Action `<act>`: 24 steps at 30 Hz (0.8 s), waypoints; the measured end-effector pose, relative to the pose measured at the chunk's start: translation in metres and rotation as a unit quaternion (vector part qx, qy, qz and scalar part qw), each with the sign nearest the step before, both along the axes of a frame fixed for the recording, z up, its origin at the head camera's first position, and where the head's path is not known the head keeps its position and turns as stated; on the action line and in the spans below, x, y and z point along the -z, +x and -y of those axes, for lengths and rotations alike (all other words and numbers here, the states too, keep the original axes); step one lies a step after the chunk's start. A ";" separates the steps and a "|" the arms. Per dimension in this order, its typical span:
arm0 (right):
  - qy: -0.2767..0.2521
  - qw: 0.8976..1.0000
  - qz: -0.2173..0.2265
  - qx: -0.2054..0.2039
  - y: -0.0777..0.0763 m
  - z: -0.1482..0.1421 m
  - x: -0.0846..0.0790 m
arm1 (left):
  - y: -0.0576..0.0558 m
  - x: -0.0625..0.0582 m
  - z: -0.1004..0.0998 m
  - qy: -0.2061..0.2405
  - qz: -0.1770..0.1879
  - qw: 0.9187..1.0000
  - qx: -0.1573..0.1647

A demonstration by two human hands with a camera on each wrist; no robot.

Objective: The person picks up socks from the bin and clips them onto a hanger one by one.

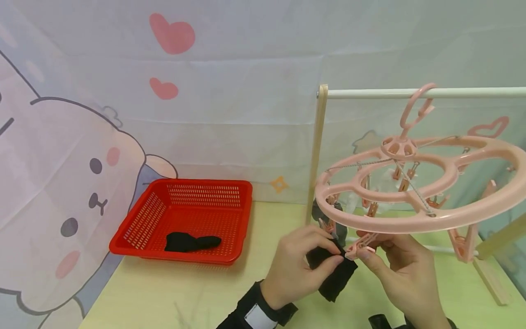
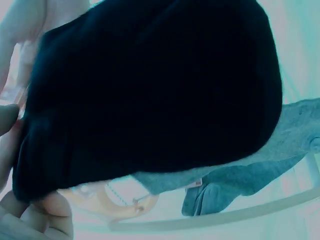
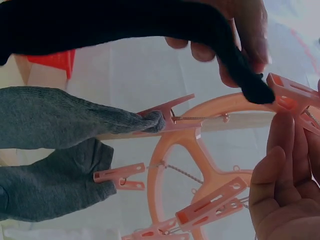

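Observation:
My left hand (image 1: pixel 299 267) pinches the edge of a black sock (image 1: pixel 338 279), which hangs below the front of a round pink clip hanger (image 1: pixel 382 224). Close beside it, my right hand (image 1: pixel 412 274) pinches a pink clothespin (image 1: pixel 361 244) that dangles from the ring. In the right wrist view the held edge of the black sock (image 3: pixel 200 25) lies right at the clothespin's mouth (image 3: pixel 287 95); whether the clothespin bites the cloth I cannot tell. Two grey socks (image 3: pixel 60 117) hang from neighbouring clips. The black sock fills most of the left wrist view.
A red plastic basket (image 1: pixel 205 217) at the left holds another black sock (image 1: pixel 186 242). The hanger hooks over a white rail (image 1: pixel 361 93) on a wooden post (image 1: pixel 316 151). More clips (image 1: pixel 463 242) dangle around the ring. A wooden foot (image 1: pixel 491 281) lies at the right.

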State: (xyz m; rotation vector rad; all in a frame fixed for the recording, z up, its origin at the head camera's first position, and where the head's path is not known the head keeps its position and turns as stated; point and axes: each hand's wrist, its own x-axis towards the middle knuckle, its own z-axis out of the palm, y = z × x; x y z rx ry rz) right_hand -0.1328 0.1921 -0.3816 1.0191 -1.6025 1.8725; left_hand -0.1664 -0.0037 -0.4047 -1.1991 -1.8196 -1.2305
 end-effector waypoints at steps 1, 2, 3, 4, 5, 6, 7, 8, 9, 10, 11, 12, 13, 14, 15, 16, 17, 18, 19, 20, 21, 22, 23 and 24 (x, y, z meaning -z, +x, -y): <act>-0.005 1.000 -0.005 -0.002 0.000 0.001 -0.001 | 0.001 0.001 -0.002 0.004 -0.002 1.000 0.002; -0.009 1.000 -0.010 -0.007 -0.001 0.002 -0.002 | 0.001 0.001 -0.003 0.007 -0.006 1.000 0.004; -0.013 1.000 -0.013 -0.008 -0.001 0.002 -0.002 | 0.002 0.002 -0.004 0.008 -0.008 1.000 0.006; -0.018 1.000 -0.016 -0.010 -0.001 0.003 -0.003 | 0.002 0.002 -0.005 0.007 -0.008 1.000 0.006; -0.021 1.000 -0.019 -0.013 -0.002 0.003 -0.003 | 0.002 0.002 -0.005 0.005 -0.006 1.000 0.006; -0.023 0.999 -0.020 -0.014 -0.002 0.004 -0.003 | 0.003 0.002 -0.006 0.003 -0.005 1.000 0.007; -0.026 0.999 -0.022 -0.013 -0.003 0.004 -0.003 | 0.003 0.002 -0.005 0.002 -0.005 1.000 0.007; -0.027 0.999 -0.023 -0.013 -0.003 0.004 -0.003 | 0.004 0.002 -0.005 0.002 -0.004 1.000 0.007; -0.027 0.999 -0.023 -0.008 -0.003 0.004 -0.002 | 0.004 0.002 -0.005 0.002 -0.003 1.000 0.009; -0.028 0.999 -0.023 -0.007 -0.003 0.004 -0.002 | 0.004 0.001 -0.004 0.003 -0.003 1.000 0.012; -0.027 0.999 -0.021 -0.005 -0.003 0.004 -0.002 | 0.005 0.000 -0.004 0.004 -0.004 1.000 0.016; -0.027 0.999 -0.018 -0.007 -0.003 0.004 -0.002 | 0.005 -0.001 -0.004 0.005 -0.004 1.000 0.020; -0.027 0.999 -0.016 -0.008 -0.003 0.004 -0.002 | 0.006 -0.003 -0.003 0.007 -0.003 1.000 0.026; -0.027 0.999 -0.013 -0.011 -0.003 0.004 -0.002 | 0.007 -0.004 -0.003 0.009 -0.002 0.999 0.031; -0.026 0.999 -0.012 -0.016 -0.003 0.004 -0.002 | 0.007 -0.006 -0.002 0.011 -0.001 0.999 0.036; -0.026 0.999 -0.010 -0.021 -0.003 0.004 -0.002 | 0.008 -0.008 -0.002 0.014 -0.001 0.999 0.041; -0.025 0.999 -0.008 -0.024 -0.003 0.003 -0.002 | 0.009 -0.010 -0.001 0.017 0.000 0.999 0.045; -0.026 0.999 -0.008 -0.029 -0.003 0.003 -0.002 | 0.010 -0.012 -0.001 0.019 0.002 0.999 0.049; -0.026 0.999 -0.008 -0.029 -0.003 0.003 -0.002 | 0.011 -0.013 -0.001 0.021 0.001 0.998 0.052; -0.026 0.999 -0.009 -0.030 -0.004 0.003 -0.002 | 0.011 -0.014 0.000 0.022 0.001 0.998 0.053; -0.026 0.999 -0.010 -0.030 -0.004 0.002 -0.001 | 0.012 -0.015 0.000 0.023 0.002 0.998 0.054; -0.026 0.999 -0.009 -0.025 -0.005 0.002 0.000 | 0.012 -0.015 0.000 0.023 0.004 0.998 0.055; -0.026 0.999 -0.008 -0.022 -0.005 0.001 0.001 | 0.012 -0.015 0.000 0.023 0.005 0.998 0.056; -0.026 0.999 -0.006 -0.018 -0.005 0.000 0.002 | 0.012 -0.016 0.000 0.022 0.006 0.998 0.056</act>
